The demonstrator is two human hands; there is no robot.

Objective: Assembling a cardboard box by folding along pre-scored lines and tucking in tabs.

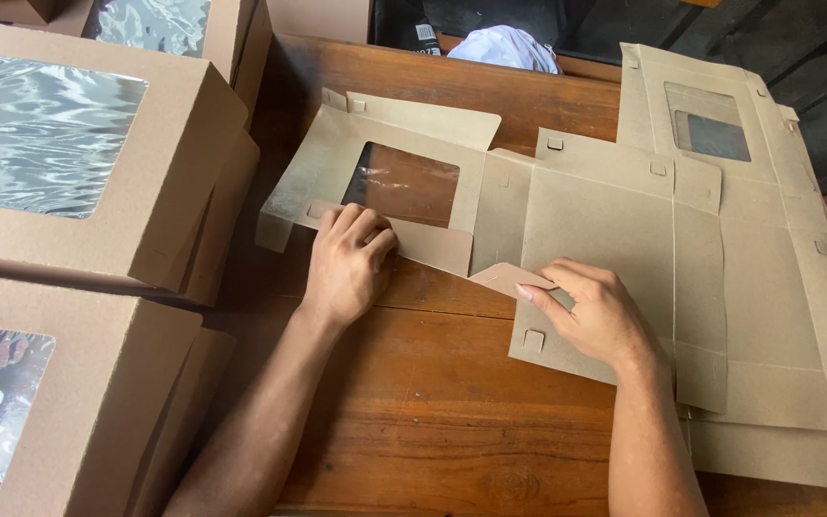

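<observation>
Lying flat on a brown wooden worktop (452, 402): unfolded kraft box blank (586, 230) with clear window (401, 182). Left hand (346, 263) presses the window panel's side flap, fingers curled down onto it. Right hand (597, 311) pinches a rounded corner tab (509, 278) between thumb and fingers. More flat blanks (796, 316) stacked right. Assembled windowed boxes (78, 163) piled left. Dark floor beyond the far edge.

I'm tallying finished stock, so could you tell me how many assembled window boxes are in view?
3: one assembled box at upper left, one at lower left, one partly visible at the top edge. More may sit beneath or out of frame.
</observation>
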